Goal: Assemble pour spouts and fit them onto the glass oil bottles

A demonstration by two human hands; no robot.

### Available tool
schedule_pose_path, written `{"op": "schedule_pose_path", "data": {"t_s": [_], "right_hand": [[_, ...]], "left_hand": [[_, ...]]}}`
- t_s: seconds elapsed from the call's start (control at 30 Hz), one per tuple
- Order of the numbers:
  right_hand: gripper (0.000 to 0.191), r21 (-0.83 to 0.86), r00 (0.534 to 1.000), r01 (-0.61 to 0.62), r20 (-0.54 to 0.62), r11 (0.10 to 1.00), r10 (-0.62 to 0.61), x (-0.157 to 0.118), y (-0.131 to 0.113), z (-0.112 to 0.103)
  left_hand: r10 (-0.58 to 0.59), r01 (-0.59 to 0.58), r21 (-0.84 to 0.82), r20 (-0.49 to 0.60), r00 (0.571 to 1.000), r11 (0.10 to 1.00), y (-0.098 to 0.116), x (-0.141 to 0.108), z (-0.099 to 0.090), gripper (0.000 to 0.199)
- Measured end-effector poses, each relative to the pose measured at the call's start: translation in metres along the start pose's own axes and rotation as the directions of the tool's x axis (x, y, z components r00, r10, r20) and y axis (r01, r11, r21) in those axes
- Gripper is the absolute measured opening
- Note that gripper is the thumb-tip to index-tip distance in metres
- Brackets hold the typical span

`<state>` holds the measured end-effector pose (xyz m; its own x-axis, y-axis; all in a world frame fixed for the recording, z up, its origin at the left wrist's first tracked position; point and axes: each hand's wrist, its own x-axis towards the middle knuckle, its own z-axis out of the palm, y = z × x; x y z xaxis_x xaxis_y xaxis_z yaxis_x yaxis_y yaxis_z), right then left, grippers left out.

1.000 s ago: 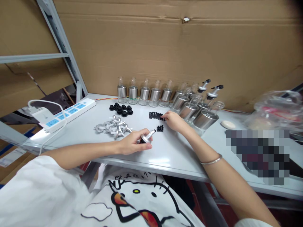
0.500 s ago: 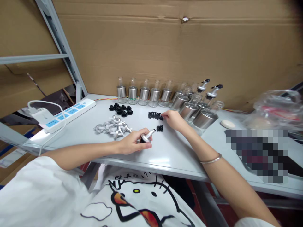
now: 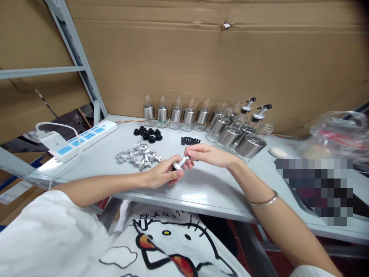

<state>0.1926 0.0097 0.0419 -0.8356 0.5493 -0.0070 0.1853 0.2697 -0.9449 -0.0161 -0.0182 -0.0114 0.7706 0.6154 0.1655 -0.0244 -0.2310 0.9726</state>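
Near the table's front, my left hand [image 3: 165, 172] is closed around a silver pourer spout [image 3: 181, 163] with a black stopper base, its tube tilted up to the right. My right hand [image 3: 203, 154] pinches at the tube's upper end, where a small black cap [image 3: 189, 157] shows between the fingertips; the fingers hide most of it. Behind the hands lies a row of small black flip caps [image 3: 190, 141]. To the left are a heap of silver pourer spouts [image 3: 138, 156] and a cluster of black stoppers [image 3: 147, 133].
Several glass bottles with steel sleeves [image 3: 176, 114] stand along the cardboard wall [image 3: 161, 57]; two carry pourers [image 3: 261, 113]. A power strip [image 3: 86, 140] lies left. At right are a white oval object [image 3: 277, 152], a plastic bag [image 3: 337, 134] and a blurred-out item [image 3: 317, 188].
My right hand has moved from the black flip caps toward me and left, to the tip of the spout. My left hand keeps its hold in nearly the same place.
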Motion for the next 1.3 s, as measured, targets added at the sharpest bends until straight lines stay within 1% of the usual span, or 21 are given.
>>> {"op": "schedule_pose_path", "data": {"t_s": [0.1,0.17,0.3,0.4,0.5,0.63,0.7,0.8,0.87,0.93,1.0,1.17,1.23,1.3], "right_hand": [[0.04,-0.02,1.0,0.02,0.019,1.0,-0.019,-0.002,-0.004,0.0],[0.044,-0.038,0.999,0.023,0.028,0.999,-0.022,-0.002,-0.007,0.001],[0.048,0.066,0.999,-0.024,0.024,0.998,0.022,-0.002,-0.011,0.007],[0.048,0.09,1.0,-0.026,0.007,0.996,0.025,-0.001,-0.011,0.01],[0.05,0.069,0.998,-0.018,-0.059,0.997,0.022,0.0,-0.007,0.01],[0.053,0.055,0.975,0.024,-0.224,0.998,-0.011,0.001,-0.003,0.005],[0.05,0.012,0.967,0.026,-0.253,1.0,-0.022,0.002,-0.003,0.004],[0.048,-0.063,0.981,0.026,-0.191,0.998,-0.038,0.003,-0.002,0.005],[0.048,-0.102,0.984,0.046,-0.165,0.994,-0.063,0.005,-0.001,0.008],[0.05,-0.141,0.979,0.055,-0.189,0.989,-0.081,0.006,-0.001,0.01],[0.051,-0.166,0.969,0.029,-0.236,0.986,-0.068,0.006,-0.002,0.012],[0.052,-0.131,0.961,-0.076,-0.273,0.988,0.037,0.005,-0.004,0.01],[0.053,-0.109,0.96,-0.084,-0.276,0.99,0.051,0.004,-0.005,0.009],[0.053,-0.064,0.965,-0.06,-0.259,0.996,0.041,0.004,-0.004,0.008]], "left_hand": [[0.002,-0.002,0.029,0.001,1.0,1.0,-0.001,0.0,0.0,0.044],[-0.012,0.013,0.073,-0.009,1.0,0.997,0.0,-0.001,0.0,0.044],[-0.045,0.049,0.132,-0.034,0.998,0.99,0.005,-0.001,0.002,0.042],[-0.061,0.066,0.15,-0.037,0.997,0.986,0.009,0.0,0.003,0.039],[-0.047,0.058,0.182,-0.063,0.997,0.982,0.011,0.001,0.004,0.036],[-0.016,0.045,0.194,-0.145,0.989,0.98,0.013,0.001,0.004,0.036],[-0.028,0.051,0.165,-0.138,0.99,0.985,0.013,0.001,0.003,0.039],[-0.038,0.051,0.128,-0.105,0.994,0.99,0.012,0.0,0.003,0.045],[-0.038,0.053,0.127,-0.111,0.993,0.991,0.012,0.0,0.003,0.046],[-0.051,0.067,0.132,-0.122,0.991,0.989,0.013,0.0,0.004,0.044],[-0.061,0.081,0.144,-0.138,0.989,0.986,0.014,0.001,0.005,0.04],[-0.036,0.074,0.189,-0.195,0.98,0.979,0.015,0.003,0.006,0.032],[-0.022,0.066,0.216,-0.201,0.979,0.974,0.013,0.004,0.006,0.029],[0.016,0.039,0.249,-0.217,0.976,0.968,0.011,0.004,0.006,0.027]]}}
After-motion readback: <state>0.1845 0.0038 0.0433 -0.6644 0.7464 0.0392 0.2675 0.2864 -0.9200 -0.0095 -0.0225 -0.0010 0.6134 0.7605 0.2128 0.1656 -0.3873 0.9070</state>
